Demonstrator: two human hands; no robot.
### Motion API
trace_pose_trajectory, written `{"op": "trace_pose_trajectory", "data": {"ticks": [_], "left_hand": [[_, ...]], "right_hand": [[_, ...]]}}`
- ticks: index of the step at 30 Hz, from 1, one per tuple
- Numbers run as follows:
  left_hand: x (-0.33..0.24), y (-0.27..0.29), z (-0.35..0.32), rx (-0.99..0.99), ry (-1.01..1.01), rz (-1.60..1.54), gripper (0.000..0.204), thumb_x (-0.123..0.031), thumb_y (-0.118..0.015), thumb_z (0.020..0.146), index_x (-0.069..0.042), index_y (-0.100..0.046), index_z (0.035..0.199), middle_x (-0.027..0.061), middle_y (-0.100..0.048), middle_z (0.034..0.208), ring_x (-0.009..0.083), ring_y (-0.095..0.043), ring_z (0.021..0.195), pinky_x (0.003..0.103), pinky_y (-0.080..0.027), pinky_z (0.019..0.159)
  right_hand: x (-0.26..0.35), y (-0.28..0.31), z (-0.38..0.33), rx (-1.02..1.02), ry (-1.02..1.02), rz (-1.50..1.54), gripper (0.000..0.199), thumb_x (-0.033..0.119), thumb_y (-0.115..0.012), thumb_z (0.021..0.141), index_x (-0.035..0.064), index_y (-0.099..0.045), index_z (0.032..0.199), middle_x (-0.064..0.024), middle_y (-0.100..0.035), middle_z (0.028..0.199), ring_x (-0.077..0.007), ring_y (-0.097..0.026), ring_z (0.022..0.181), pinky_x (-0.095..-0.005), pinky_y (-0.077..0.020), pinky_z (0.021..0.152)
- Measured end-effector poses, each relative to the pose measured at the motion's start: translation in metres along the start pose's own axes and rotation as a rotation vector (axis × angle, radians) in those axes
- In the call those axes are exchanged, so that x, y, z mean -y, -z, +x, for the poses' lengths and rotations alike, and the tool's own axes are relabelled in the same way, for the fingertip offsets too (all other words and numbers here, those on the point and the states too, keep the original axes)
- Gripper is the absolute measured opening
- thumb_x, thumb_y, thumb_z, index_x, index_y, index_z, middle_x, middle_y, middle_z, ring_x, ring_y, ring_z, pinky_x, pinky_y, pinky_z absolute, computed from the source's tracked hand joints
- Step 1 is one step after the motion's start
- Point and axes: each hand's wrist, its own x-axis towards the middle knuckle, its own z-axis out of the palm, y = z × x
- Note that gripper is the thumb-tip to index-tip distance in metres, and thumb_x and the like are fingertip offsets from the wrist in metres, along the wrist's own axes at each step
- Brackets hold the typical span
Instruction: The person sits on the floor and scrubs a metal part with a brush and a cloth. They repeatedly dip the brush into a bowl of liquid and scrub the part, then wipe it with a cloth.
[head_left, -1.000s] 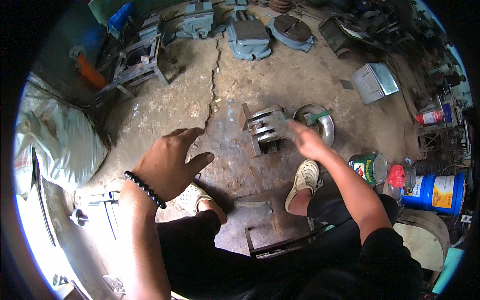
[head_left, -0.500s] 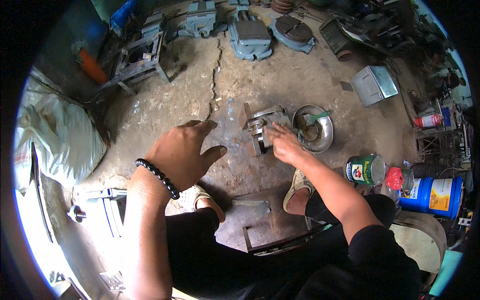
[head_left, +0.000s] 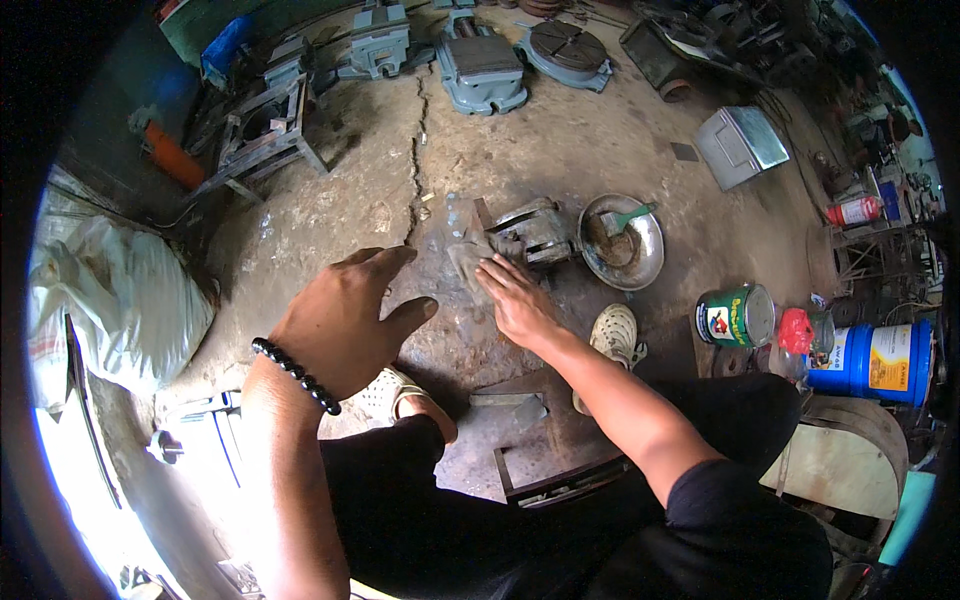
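Observation:
On the floor in front of me lies a small metal vise [head_left: 538, 230] with a worn grey body. My right hand [head_left: 522, 308] presses a grey-brown rag [head_left: 466, 262] against the vise's left end, its fingers flat over the cloth. The rag and fingers hide part of that end. To the left, my left hand [head_left: 345, 318] hovers above the floor, thumb apart from the fingers and nothing in it. Just right of the vise sits a round metal bowl [head_left: 651, 262] holding a dark residue and a green-handled brush [head_left: 630, 216].
Blue-grey machine vises [head_left: 482, 72] and a rotary table [head_left: 567, 52] stand at the back. A metal box [head_left: 735, 150] is at the far right. Nearer are a green can [head_left: 737, 318] and a blue bucket [head_left: 880, 362]. White sacks [head_left: 125, 295] lean at the left.
My right hand has slid the rag leftward, from over the middle of the vise to its left end. My left hand stays raised and open. The view has shifted slightly.

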Motion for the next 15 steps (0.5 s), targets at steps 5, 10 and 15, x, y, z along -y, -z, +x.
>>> {"op": "trace_pose_trajectory", "data": {"ticks": [5, 10, 15], "left_hand": [[0.001, 0.003, 0.002, 0.048, 0.056, 0.004, 0.053, -0.033, -0.068, 0.092, 0.002, -0.058, 0.131, 0.0255, -0.062, 0.13, 0.0407, -0.06, 0.119, 0.044, -0.048, 0.102], [0.008, 0.001, 0.004, 0.0, 0.02, -0.03, 0.051, -0.032, -0.069, 0.092, 0.001, -0.059, 0.13, 0.0253, -0.063, 0.128, 0.041, -0.061, 0.117, 0.044, -0.049, 0.101], [0.013, -0.002, -0.004, 0.002, 0.009, -0.072, 0.05, -0.029, -0.069, 0.091, 0.002, -0.059, 0.129, 0.0256, -0.063, 0.126, 0.0417, -0.062, 0.115, 0.043, -0.049, 0.099]], "right_hand": [[-0.003, -0.034, -0.044, 0.177, -0.034, -0.007, 0.05, -0.004, -0.049, 0.084, -0.003, -0.059, 0.132, -0.0157, -0.049, 0.149, -0.0352, -0.036, 0.144, -0.0422, -0.0294, 0.12], [0.001, -0.021, -0.127, 0.134, -0.518, 0.184, 0.049, -0.008, -0.047, 0.084, -0.0002, -0.061, 0.13, -0.0195, -0.062, 0.132, -0.0349, -0.057, 0.124, -0.0415, -0.0432, 0.107], [-0.044, 0.042, -0.084, -0.457, -0.71, 0.289, 0.043, -0.007, -0.049, 0.086, 0.0005, -0.062, 0.126, -0.0218, -0.068, 0.12, -0.0348, -0.065, 0.113, -0.0413, -0.0468, 0.102]]}}
